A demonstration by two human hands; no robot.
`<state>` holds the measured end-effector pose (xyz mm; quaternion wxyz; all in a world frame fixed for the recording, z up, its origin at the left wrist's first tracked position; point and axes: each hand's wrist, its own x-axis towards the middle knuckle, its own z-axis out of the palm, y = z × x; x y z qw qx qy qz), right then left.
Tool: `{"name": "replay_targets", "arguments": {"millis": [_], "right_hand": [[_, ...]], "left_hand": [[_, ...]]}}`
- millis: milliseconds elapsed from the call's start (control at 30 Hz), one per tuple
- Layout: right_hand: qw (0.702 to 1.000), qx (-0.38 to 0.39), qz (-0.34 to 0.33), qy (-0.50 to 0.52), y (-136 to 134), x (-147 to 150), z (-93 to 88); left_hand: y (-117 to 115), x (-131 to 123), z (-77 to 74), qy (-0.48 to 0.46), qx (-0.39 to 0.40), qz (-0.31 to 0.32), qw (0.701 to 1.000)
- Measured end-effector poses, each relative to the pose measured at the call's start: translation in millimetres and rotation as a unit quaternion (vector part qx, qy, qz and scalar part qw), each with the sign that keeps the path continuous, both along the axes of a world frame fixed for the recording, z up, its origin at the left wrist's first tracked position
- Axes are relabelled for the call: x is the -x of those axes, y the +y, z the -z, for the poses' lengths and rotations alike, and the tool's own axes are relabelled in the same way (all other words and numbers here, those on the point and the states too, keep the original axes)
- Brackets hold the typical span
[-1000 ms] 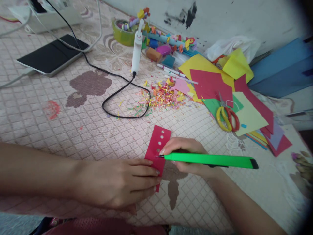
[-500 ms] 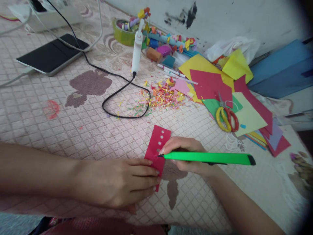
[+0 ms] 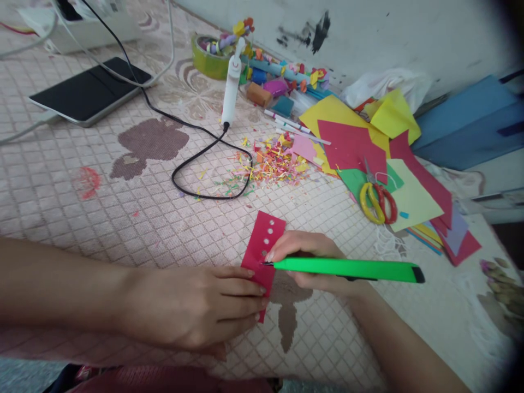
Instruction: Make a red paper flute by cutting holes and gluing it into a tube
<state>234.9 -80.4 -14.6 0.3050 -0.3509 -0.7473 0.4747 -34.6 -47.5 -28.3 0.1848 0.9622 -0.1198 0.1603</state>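
A strip of red paper (image 3: 256, 240) lies on the patterned tablecloth, with a row of several small round holes near its right edge. My left hand (image 3: 204, 303) rests flat across its lower part, fingers stretched out and pressing it down. In my right hand (image 3: 313, 256) is a green utility knife (image 3: 347, 267), held like a pen with its body pointing right. The dark blade tip touches the paper just below the lowest hole. Part of the strip is hidden under my left fingers.
Beyond the strip lie paper scraps (image 3: 278, 161) and a looped black cable (image 3: 176, 174) running to a white glue gun (image 3: 231, 93). Scissors (image 3: 379, 202) lie on coloured paper sheets (image 3: 352, 144) at right. A black tablet (image 3: 92, 90) is at upper left, a blue folder (image 3: 466, 120) far right.
The knife's tip has shifted very slightly left on the paper, and its rear end sits a little lower. My left hand stays in place on the strip.
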Motion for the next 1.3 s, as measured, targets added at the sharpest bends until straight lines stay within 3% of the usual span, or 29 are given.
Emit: {"name": "replay_targets", "arguments": {"millis": [567, 667, 800, 1033, 1200, 1300], "right_hand": [[1.000, 0.010, -0.026, -0.012, 3, -5, -0.5], [1.000, 0.013, -0.025, -0.012, 2, -5, 0.5], [1.000, 0.003, -0.017, -0.010, 1, -4, 1.3], [1.000, 0.002, -0.015, -0.002, 2, -1, -0.1], [1.000, -0.002, -0.017, 0.003, 2, -1, -0.5], [1.000, 0.000, -0.015, -0.002, 2, -1, -0.1]], "left_hand": [[-2, 0, 0.3, 0.007, 0.017, 0.001, 1.000], [1, -1, -1.3, -0.014, 0.052, 0.006, 0.999], [13, -1, -9.6, -0.060, 0.115, -0.055, 0.990], [38, -1, -12.7, -0.017, 0.054, -0.146, 0.988], [52, 0, -9.0, 0.035, 0.046, -0.021, 0.998], [55, 0, -11.2, 0.073, 0.028, 0.015, 0.997]]}}
